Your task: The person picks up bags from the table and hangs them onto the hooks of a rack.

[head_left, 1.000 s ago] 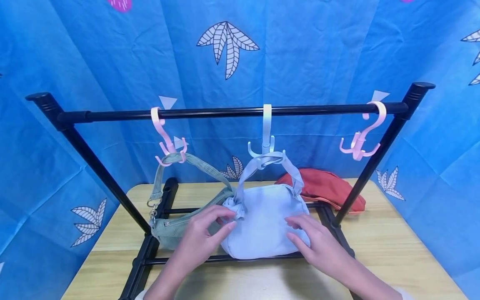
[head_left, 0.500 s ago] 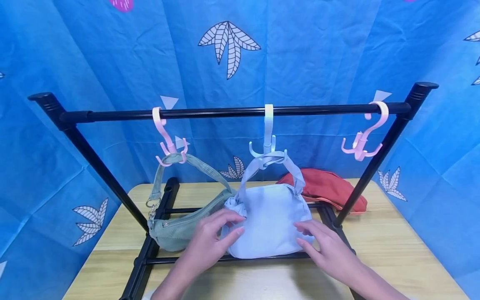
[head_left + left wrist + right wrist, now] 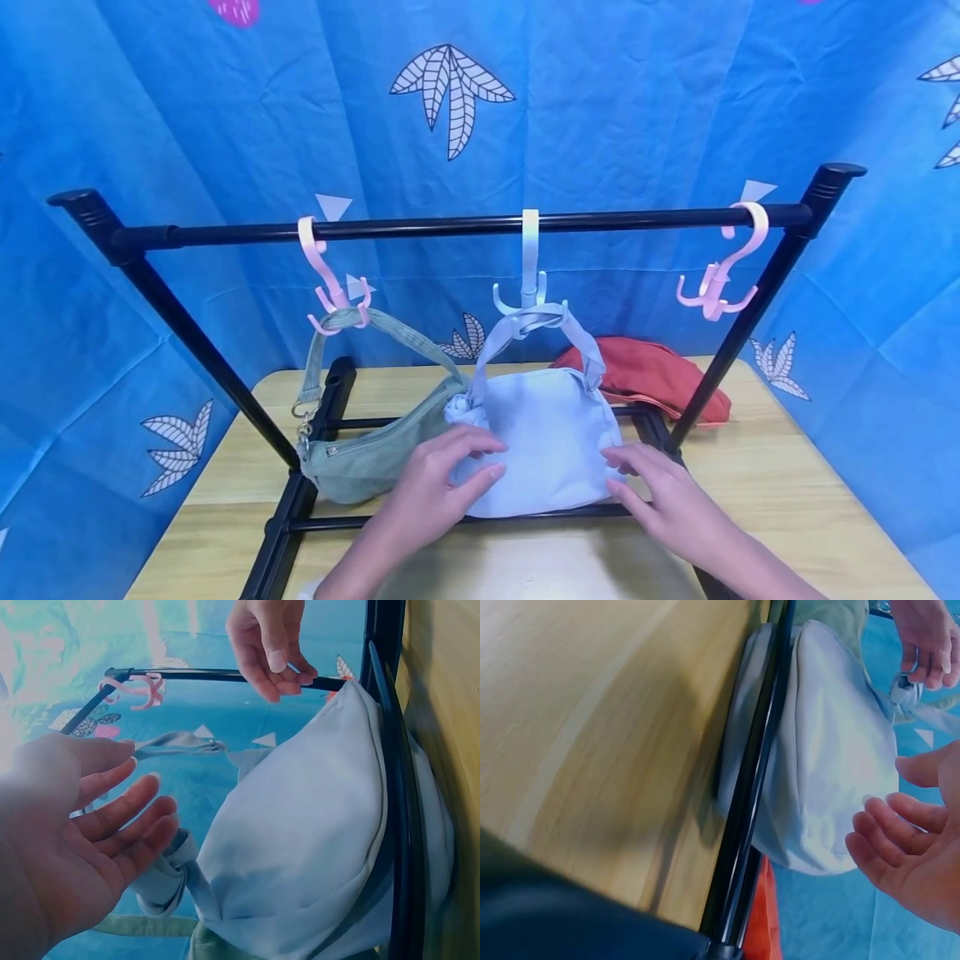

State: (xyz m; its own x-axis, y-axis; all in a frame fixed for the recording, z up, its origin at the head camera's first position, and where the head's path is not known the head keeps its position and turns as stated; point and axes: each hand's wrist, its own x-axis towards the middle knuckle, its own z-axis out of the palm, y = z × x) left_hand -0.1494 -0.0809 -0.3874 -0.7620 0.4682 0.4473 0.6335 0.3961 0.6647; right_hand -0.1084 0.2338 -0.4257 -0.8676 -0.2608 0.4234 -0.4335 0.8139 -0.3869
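A pale blue bag (image 3: 551, 442) hangs by its strap (image 3: 577, 337) from the light blue hook (image 3: 530, 258) at the middle of the rack; its base is by the lower front bar. My left hand (image 3: 450, 471) is at the bag's left side, fingers relaxed and holding nothing. At the right side is my right hand (image 3: 663, 492), its fingers loosely bent and free of any grip. In the left wrist view a knot (image 3: 169, 877) in the strap shows beside the left fingers. Whether either hand touches the cloth, I cannot tell.
A green bag (image 3: 367, 458) hangs at left from a pink hook (image 3: 326, 275). Another pink hook (image 3: 720, 275) is on the black rack bar (image 3: 420, 227) at right. A red bag (image 3: 652, 375) lies behind on the wooden table (image 3: 795, 492). Blue cloth (image 3: 630, 108) forms the backdrop.
Both hands have shifted a little to the right and lower across the pale blue bag's front. The bags and hooks stay in place, apart from slight camera motion.
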